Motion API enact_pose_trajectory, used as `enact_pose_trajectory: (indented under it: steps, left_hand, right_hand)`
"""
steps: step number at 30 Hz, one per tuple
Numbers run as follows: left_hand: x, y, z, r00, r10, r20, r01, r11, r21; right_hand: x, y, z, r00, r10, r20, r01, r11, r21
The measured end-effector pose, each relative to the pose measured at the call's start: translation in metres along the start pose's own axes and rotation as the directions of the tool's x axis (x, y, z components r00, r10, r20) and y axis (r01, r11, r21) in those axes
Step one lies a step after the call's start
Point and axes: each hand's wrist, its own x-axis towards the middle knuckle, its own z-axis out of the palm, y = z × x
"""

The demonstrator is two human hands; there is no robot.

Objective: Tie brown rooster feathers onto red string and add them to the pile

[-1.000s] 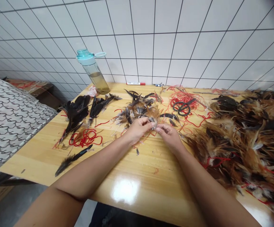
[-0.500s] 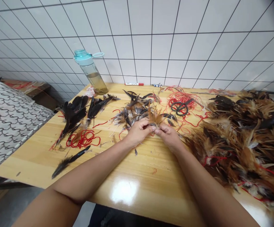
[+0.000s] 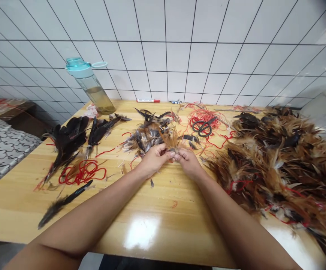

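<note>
Left hand (image 3: 156,159) and right hand (image 3: 189,163) pinched together on a brown feather tuft (image 3: 172,141), mid-bench (image 3: 8,210). Risk: weak pinch sheds barbs; a stray tug could snag the red string (image 3: 205,120) upper right or the loose feather heap (image 3: 278,168).

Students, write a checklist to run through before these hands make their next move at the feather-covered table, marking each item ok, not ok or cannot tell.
1. Brown feather tuft pinched between left hand and right hand: ok.
2. Scissors lying away from the hands: ok.
3. Water bottle upright, away from the hands: ok.
4. Space beyond hands free of feathers: not ok, feather heap there.
5. Bottle cap tight: cannot tell.
</note>
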Motion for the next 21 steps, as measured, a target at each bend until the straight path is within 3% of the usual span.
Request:
enact_pose_trajectory:
  steps: [8,12,21]
  left_hand:
    - [0.001,-0.002,0.000,0.997,0.014,-0.080,-0.003,0.990,0.138]
    - [0.002,-0.006,-0.002,0.989,0.087,-0.120,-0.053,0.964,0.261]
    - [0.003,-0.015,-0.007,0.986,0.139,-0.087,-0.101,0.934,0.343]
  right_hand:
    - [-0.001,0.002,0.005,0.999,0.028,-0.040,-0.028,1.000,-0.010]
    - [-0.001,0.004,0.005,0.999,0.018,-0.030,-0.019,0.999,-0.044]
    - [-0.002,-0.001,0.006,0.998,0.047,-0.039,-0.052,0.991,-0.126]
